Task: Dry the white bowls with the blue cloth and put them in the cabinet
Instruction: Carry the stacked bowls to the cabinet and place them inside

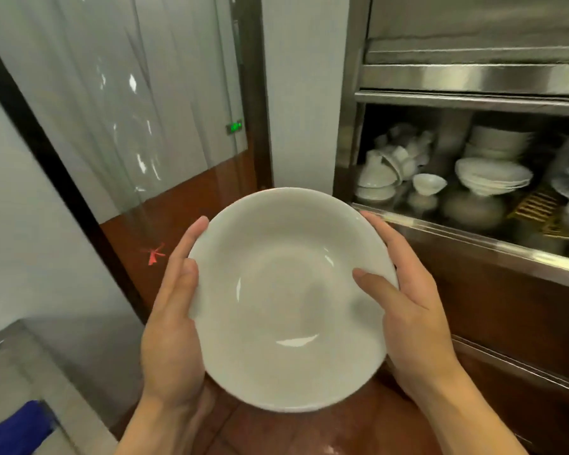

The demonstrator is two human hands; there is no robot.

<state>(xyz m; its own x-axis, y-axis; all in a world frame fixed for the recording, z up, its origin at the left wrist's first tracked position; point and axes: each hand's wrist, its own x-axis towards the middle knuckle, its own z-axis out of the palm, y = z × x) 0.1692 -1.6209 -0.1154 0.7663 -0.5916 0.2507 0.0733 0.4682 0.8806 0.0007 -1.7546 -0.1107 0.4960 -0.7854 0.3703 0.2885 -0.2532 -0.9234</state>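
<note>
**Currently: White Bowl Held in Both Hands Beside the Open Cabinet**

Currently the white bowl (289,297) is held upright, opening toward the camera, above the red-brown tiled floor (191,205). The left hand (174,330) cups the bowl's left rim, fingers extended and pressed together along the outer edge. The right hand (411,320) clasps the right rim: the thumb lies inside the bowl on its inner wall, and the remaining fingers wrap behind the outer wall.

The stainless steel cabinet (473,80) stands to the right of the bowl, its compartment open. Inside it, stacked white bowls (493,177) occupy the centre, tipped small cups (395,162) sit to the left, and one small bowl (429,183) stands between them. The held bowl's upper right rim is near the cabinet's lower sill, outside the compartment.

The blue cloth (17,428) lies at the lower left corner, on a grey counter (63,372), well apart from both hands.
</note>
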